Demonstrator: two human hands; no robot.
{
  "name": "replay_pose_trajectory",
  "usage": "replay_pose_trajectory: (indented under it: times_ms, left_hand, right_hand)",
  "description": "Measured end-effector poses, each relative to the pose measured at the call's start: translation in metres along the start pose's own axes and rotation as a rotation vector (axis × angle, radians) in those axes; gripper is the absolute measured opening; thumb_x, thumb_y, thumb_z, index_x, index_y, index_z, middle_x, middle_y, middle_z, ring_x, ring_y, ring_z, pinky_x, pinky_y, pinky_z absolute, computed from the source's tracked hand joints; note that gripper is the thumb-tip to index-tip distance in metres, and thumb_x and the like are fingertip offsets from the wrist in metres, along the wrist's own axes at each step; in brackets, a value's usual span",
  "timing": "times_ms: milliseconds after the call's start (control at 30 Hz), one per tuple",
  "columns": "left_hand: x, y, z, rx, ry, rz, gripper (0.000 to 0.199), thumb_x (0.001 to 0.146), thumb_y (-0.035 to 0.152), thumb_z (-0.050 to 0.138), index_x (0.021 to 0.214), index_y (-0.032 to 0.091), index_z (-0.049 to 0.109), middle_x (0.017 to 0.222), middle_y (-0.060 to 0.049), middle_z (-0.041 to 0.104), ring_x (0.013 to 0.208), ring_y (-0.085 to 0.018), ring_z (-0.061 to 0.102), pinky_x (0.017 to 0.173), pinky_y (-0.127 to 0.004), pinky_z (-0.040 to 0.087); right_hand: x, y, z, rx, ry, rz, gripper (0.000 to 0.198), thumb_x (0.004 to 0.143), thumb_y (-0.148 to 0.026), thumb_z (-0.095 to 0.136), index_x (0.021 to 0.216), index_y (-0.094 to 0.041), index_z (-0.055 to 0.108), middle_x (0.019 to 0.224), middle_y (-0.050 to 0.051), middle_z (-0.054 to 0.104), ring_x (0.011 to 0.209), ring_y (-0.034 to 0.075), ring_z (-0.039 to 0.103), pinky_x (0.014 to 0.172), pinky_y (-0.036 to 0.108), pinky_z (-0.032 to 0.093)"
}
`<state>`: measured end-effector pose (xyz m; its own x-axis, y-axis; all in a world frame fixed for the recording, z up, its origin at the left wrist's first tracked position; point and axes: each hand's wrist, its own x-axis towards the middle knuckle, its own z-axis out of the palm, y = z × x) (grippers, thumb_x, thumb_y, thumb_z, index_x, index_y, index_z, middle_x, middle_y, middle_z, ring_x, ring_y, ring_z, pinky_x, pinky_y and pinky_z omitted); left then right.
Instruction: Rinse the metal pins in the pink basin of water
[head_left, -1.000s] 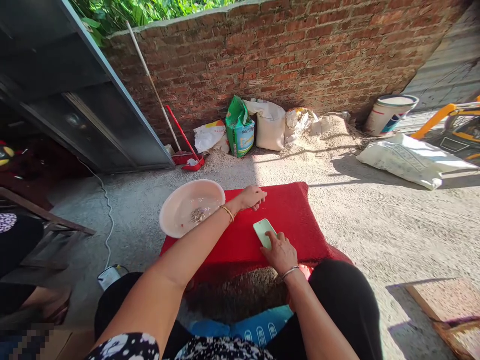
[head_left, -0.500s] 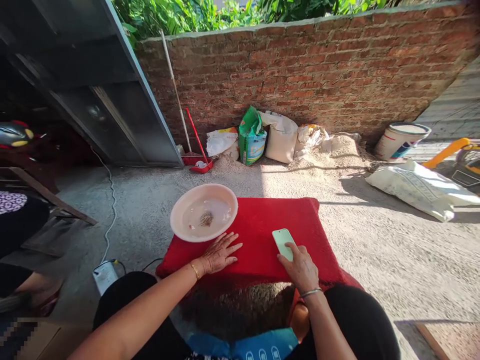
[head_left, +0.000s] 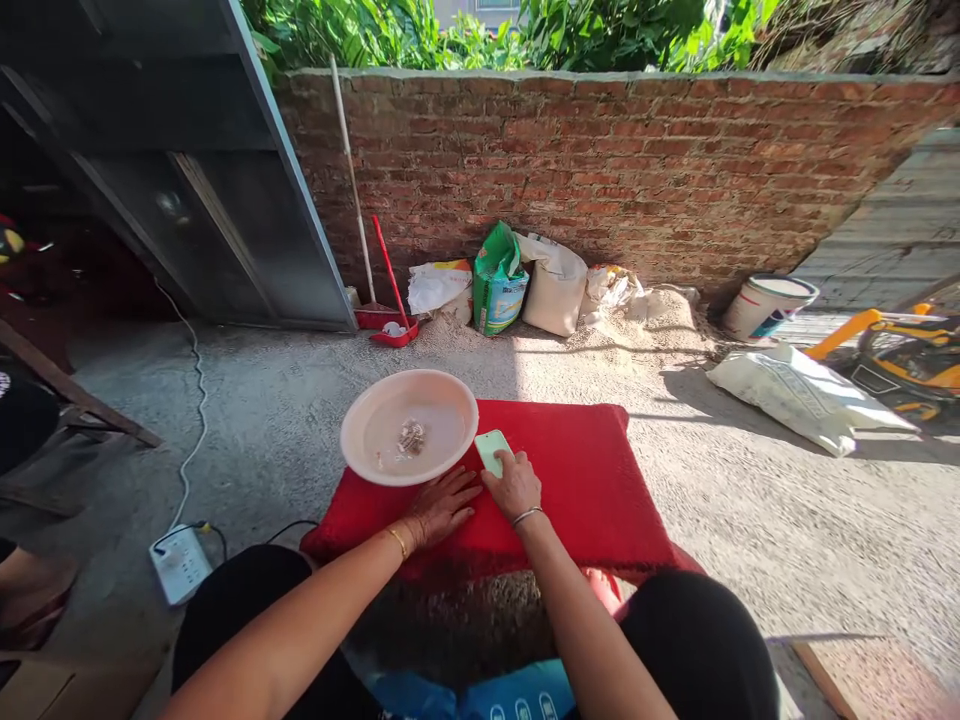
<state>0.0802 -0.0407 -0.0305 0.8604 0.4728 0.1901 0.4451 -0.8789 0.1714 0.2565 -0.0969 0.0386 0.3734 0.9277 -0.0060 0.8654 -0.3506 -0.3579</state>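
Observation:
A pale green, flat, rounded rectangle that looks like a phone (head_left: 493, 451) lies against the red cloth, close to the basin's right rim. My right hand (head_left: 514, 484) grips its near end, fingers bent over it. Just left of it, my left hand (head_left: 444, 507) rests palm down and open on the red cloth (head_left: 577, 490), below the rim of the basin. The pale pink basin (head_left: 352, 455) holds water and a small brownish clump (head_left: 411, 437) that I cannot identify. It stands on the cloth's far left corner.
A power strip (head_left: 180, 565) with a white cable lies on the floor at left. By the brick wall (head_left: 637, 150) are a red dustpan (head_left: 395, 333), a green bag (head_left: 499, 285), other sacks and a bucket (head_left: 769, 305). Another person's foot (head_left: 37, 595) shows at far left.
My right hand has moved left across the cloth with the phone, from the middle to beside the basin. My left hand stays flat, its fingers closer together. The view has shifted slightly right.

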Motion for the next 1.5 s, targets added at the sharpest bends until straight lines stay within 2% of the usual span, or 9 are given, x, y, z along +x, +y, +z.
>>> replay_pose_trajectory:
  times_ms: [167, 333, 433, 667, 767, 900, 1000, 1300, 1500]
  left_hand:
    - [0.001, 0.004, -0.002, 0.0, 0.012, -0.005, 0.04, 0.09, 0.033, 0.05, 0.13, 0.027, 0.054, 0.144, -0.004, 0.044, 0.136, -0.025, 0.034, 0.113, -0.047, 0.029]
    - [0.001, 0.006, -0.002, -0.007, 0.035, -0.014, 0.04, 0.089, 0.032, 0.052, 0.128, 0.026, 0.055, 0.144, -0.004, 0.044, 0.135, -0.024, 0.035, 0.113, -0.046, 0.028]
    - [-0.001, 0.006, -0.001, 0.007, 0.036, -0.016, 0.041, 0.088, 0.031, 0.052, 0.129, 0.026, 0.055, 0.143, -0.004, 0.044, 0.135, -0.024, 0.035, 0.113, -0.046, 0.029]
    - [-0.002, 0.004, -0.004, 0.028, 0.023, -0.022, 0.041, 0.089, 0.03, 0.051, 0.129, 0.028, 0.054, 0.143, -0.003, 0.045, 0.135, -0.024, 0.034, 0.113, -0.047, 0.029]
    - [-0.002, 0.005, -0.007, 0.039, 0.008, -0.019, 0.041, 0.088, 0.03, 0.051, 0.129, 0.027, 0.054, 0.142, -0.004, 0.045, 0.134, -0.024, 0.036, 0.113, -0.048, 0.029]
    - [-0.001, 0.008, -0.01, 0.037, -0.001, -0.015, 0.042, 0.087, 0.028, 0.051, 0.129, 0.025, 0.055, 0.143, -0.005, 0.045, 0.133, -0.024, 0.038, 0.112, -0.046, 0.03]
    - [-0.001, 0.008, -0.009, 0.03, -0.004, -0.014, 0.041, 0.087, 0.028, 0.051, 0.128, 0.025, 0.055, 0.143, -0.005, 0.045, 0.133, -0.024, 0.037, 0.112, -0.047, 0.031]
    - [-0.001, 0.004, -0.01, 0.033, -0.01, -0.01, 0.042, 0.089, 0.03, 0.05, 0.13, 0.025, 0.053, 0.143, -0.005, 0.045, 0.134, -0.024, 0.036, 0.113, -0.048, 0.029]
    - [0.0, 0.005, -0.008, 0.038, 0.002, -0.001, 0.041, 0.089, 0.03, 0.049, 0.13, 0.025, 0.053, 0.144, -0.005, 0.044, 0.134, -0.024, 0.036, 0.113, -0.047, 0.029]
  right_hand:
    - [0.008, 0.069, -0.025, -0.175, -0.054, -0.028, 0.042, 0.083, -0.043, 0.058, 0.123, -0.029, 0.056, 0.108, 0.009, 0.054, 0.099, 0.023, 0.057, 0.08, 0.032, 0.042]
    - [0.008, 0.146, -0.069, -0.217, 0.063, 0.337, 0.044, 0.087, -0.047, 0.052, 0.125, -0.024, 0.054, 0.109, 0.012, 0.052, 0.097, 0.026, 0.058, 0.077, 0.035, 0.043]
    - [0.008, 0.132, -0.065, -0.109, 0.111, 0.28, 0.046, 0.088, -0.049, 0.051, 0.126, -0.025, 0.053, 0.108, 0.011, 0.052, 0.097, 0.024, 0.058, 0.075, 0.032, 0.043]
    - [0.022, 0.03, -0.005, -0.033, -0.014, -0.172, 0.04, 0.085, -0.046, 0.058, 0.12, -0.028, 0.058, 0.107, 0.008, 0.053, 0.098, 0.021, 0.055, 0.082, 0.029, 0.041]
    - [0.033, 0.045, -0.006, -0.066, -0.04, -0.135, 0.04, 0.085, -0.047, 0.057, 0.122, -0.031, 0.057, 0.107, 0.008, 0.053, 0.099, 0.022, 0.055, 0.084, 0.031, 0.04]
    - [0.043, 0.104, -0.033, -0.057, 0.048, 0.202, 0.045, 0.086, -0.051, 0.054, 0.126, -0.03, 0.054, 0.108, 0.009, 0.052, 0.096, 0.023, 0.058, 0.081, 0.033, 0.042]
    - [0.044, 0.12, -0.046, -0.063, 0.17, 0.359, 0.046, 0.087, -0.051, 0.051, 0.125, -0.025, 0.054, 0.11, 0.011, 0.05, 0.095, 0.023, 0.058, 0.079, 0.033, 0.043]
    - [0.042, 0.037, -0.005, -0.013, 0.011, -0.096, 0.041, 0.086, -0.052, 0.053, 0.121, -0.031, 0.057, 0.11, 0.006, 0.051, 0.093, 0.02, 0.057, 0.078, 0.029, 0.041]
    - [0.054, 0.136, -0.053, -0.142, 0.019, 0.187, 0.046, 0.086, -0.053, 0.051, 0.127, -0.031, 0.052, 0.113, 0.009, 0.053, 0.103, 0.026, 0.056, 0.085, 0.037, 0.04]
